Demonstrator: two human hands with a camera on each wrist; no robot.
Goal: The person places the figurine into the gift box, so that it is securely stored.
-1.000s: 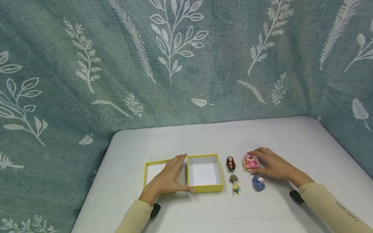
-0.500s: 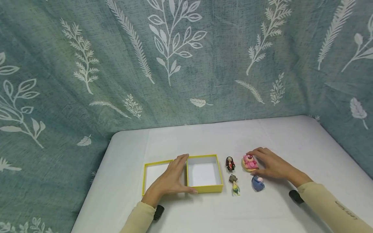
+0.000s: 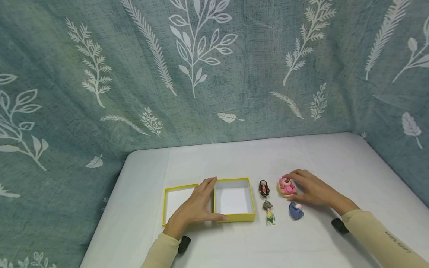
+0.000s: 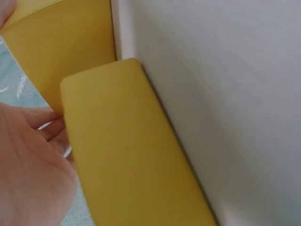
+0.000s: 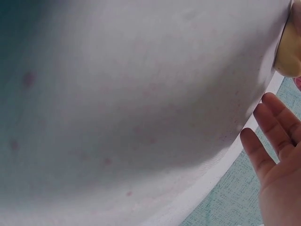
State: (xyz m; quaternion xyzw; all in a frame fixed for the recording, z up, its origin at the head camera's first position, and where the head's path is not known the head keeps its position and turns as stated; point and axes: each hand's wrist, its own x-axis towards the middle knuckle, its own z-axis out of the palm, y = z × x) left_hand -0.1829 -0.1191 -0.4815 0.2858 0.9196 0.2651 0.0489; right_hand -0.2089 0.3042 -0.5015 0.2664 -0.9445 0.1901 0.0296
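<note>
A yellow box with a white inside (image 3: 234, 197) lies open side up in the head view. My left hand (image 3: 194, 208) spans its left side, thumb against the front wall and fingertips at the back left corner. Partly hidden under that hand is a shallow yellow-rimmed lid (image 3: 175, 199). In the left wrist view the yellow box wall (image 4: 70, 42) fills the upper left, with the palm (image 4: 33, 165) beside it. My right hand (image 3: 313, 189) pinches a pink bear figure on a yellow base (image 3: 287, 187) between thumb and index finger; its other fingers (image 5: 268, 125) are extended.
Between box and bear stand a long-haired doll figure (image 3: 264, 188) and, nearer me, a small figure in yellow and green (image 3: 269, 213). A blue figure (image 3: 296, 211) lies just in front of the right hand. The white table (image 3: 301, 242) meets a green leaf-patterned curtain (image 3: 254, 93).
My left hand has shifted slightly right, its thumb reaching farther along the box's front wall. The right hand stays at the bear figure. The head view has drifted a little.
</note>
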